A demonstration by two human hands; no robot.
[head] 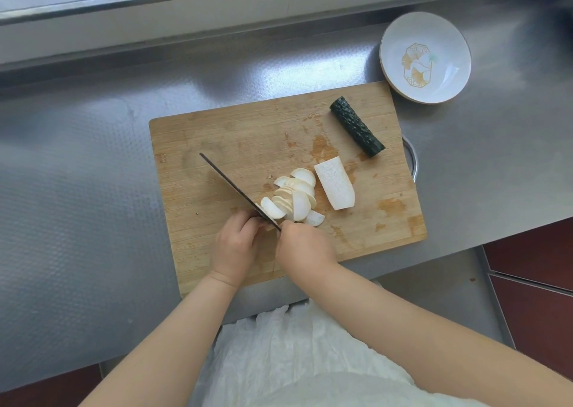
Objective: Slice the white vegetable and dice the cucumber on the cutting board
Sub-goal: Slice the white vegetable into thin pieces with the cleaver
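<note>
White vegetable (335,186): one half in slices (294,198), other half whole.
Cucumber (356,126): uncut.
Right hand (305,248): fingers wrapped round knife (235,189).
Left hand (237,245): fingers curled on last end piece.

No legible text, numerals, brand names or labels in the head view.

Only marking noted: a gold-coloured decorative emblem on the inner face of the white dish (424,57), an angular outlined frame enclosing leaf-like shapes with a small pale green patch beside them. It is pictorial and carries no readable characters.

A darker rectangular mark sits near the left edge of the cutting board (192,208). It may be a stamp, but it is too small and blurred to read.
</note>
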